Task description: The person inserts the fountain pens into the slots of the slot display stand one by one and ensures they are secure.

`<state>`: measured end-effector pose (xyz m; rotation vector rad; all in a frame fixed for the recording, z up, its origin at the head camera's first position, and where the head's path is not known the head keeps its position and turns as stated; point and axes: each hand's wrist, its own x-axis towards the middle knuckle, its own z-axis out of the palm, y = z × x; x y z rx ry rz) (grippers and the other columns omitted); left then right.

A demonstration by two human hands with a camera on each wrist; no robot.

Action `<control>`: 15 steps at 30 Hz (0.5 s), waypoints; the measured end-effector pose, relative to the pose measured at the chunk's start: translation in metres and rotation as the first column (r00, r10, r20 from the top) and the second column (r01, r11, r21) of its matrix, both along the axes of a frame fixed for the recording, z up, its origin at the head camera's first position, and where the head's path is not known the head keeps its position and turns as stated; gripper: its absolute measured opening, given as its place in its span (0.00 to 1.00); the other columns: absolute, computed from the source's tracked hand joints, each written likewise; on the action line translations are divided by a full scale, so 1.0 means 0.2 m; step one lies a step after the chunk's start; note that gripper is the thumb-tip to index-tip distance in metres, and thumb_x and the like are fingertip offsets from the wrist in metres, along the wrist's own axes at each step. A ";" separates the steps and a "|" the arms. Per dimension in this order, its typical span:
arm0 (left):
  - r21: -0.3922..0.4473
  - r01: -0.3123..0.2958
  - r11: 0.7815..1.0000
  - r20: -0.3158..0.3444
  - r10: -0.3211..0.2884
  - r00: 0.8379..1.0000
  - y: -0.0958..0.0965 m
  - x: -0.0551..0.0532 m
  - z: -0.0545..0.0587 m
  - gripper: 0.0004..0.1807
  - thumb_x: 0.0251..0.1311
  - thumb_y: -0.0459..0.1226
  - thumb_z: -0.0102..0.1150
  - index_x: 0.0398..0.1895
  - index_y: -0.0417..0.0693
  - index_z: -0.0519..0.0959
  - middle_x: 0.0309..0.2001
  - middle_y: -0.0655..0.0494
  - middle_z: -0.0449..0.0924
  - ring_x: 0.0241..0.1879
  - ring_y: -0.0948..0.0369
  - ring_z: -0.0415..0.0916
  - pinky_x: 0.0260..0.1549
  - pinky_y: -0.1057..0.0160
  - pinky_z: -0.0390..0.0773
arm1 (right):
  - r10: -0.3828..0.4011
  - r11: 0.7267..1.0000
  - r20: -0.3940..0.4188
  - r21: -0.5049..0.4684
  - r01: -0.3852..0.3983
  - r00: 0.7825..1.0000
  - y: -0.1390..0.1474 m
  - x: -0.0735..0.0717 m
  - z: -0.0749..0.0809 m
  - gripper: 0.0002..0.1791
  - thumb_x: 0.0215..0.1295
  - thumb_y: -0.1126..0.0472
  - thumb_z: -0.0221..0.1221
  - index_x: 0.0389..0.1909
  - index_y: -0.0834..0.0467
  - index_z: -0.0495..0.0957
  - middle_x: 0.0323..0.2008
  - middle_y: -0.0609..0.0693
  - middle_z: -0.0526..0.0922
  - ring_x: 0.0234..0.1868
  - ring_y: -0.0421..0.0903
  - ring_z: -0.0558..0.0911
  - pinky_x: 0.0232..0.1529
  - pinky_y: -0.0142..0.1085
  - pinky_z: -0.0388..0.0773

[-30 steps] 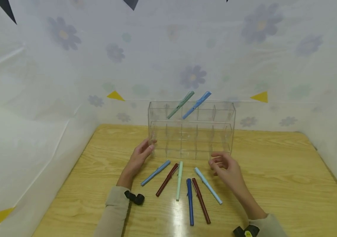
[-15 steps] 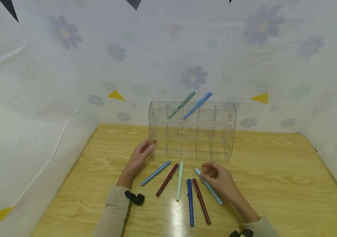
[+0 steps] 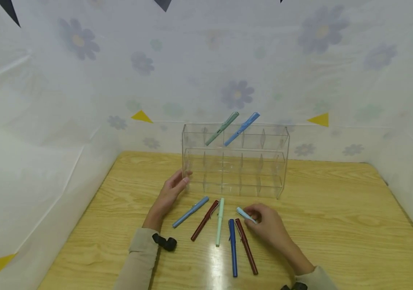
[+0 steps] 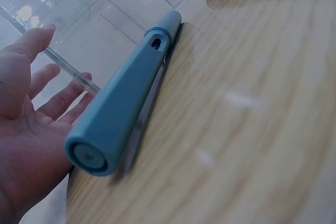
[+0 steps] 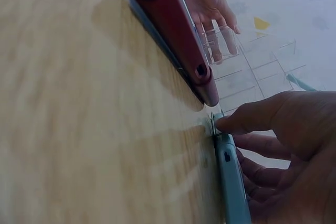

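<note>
My right hand pinches a light blue pen between thumb and fingers, low over the table; its lower part is hidden by the hand. In the right wrist view the thumb lies on the pen near its clip, fingers behind it. At the left end of a clear compartment organizer, my left hand rests with loosely extended fingers against its side. A sage green pen and a bright blue pen lean in the organizer's back row.
Several pens lie fanned out before the organizer: a grey-blue pen, a dark red pen, a mint pen, a navy pen and another dark red pen. The wooden table is bordered by flowered white sheeting.
My right hand has moved from the organizer's front right down to the light blue pen and taken hold of it, shifting it slightly. The left hand has stayed at the organizer's side.
</note>
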<state>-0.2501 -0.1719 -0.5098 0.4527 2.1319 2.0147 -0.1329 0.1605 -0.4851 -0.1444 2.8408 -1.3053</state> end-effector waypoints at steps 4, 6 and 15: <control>-0.003 0.000 1.000 -0.006 0.000 1.000 0.00 0.00 0.00 0.32 0.79 0.47 0.52 0.80 0.46 0.60 0.74 0.46 0.67 0.74 0.50 0.61 0.71 0.42 0.59 | -0.011 1.000 -0.016 0.009 0.011 1.000 -0.01 0.00 0.01 0.13 0.60 0.70 0.68 0.46 0.61 0.86 0.33 0.46 0.83 0.33 0.40 0.79 0.35 0.31 0.78; -0.002 0.000 1.000 -0.012 0.000 1.000 0.00 0.00 0.01 0.32 0.79 0.46 0.52 0.80 0.46 0.60 0.74 0.46 0.67 0.74 0.50 0.61 0.71 0.42 0.59 | -0.015 1.000 -0.009 -0.013 0.015 1.000 0.00 0.00 0.01 0.14 0.60 0.70 0.67 0.48 0.61 0.85 0.34 0.46 0.83 0.33 0.40 0.79 0.35 0.31 0.79; -0.001 -0.004 1.000 -0.004 0.004 1.000 0.00 0.00 0.00 0.32 0.79 0.47 0.52 0.80 0.49 0.60 0.73 0.49 0.68 0.74 0.52 0.61 0.71 0.43 0.59 | 0.008 0.990 -0.039 -0.137 -0.013 0.999 0.05 -0.02 0.04 0.24 0.64 0.74 0.65 0.60 0.57 0.81 0.40 0.52 0.83 0.41 0.47 0.83 0.40 0.33 0.82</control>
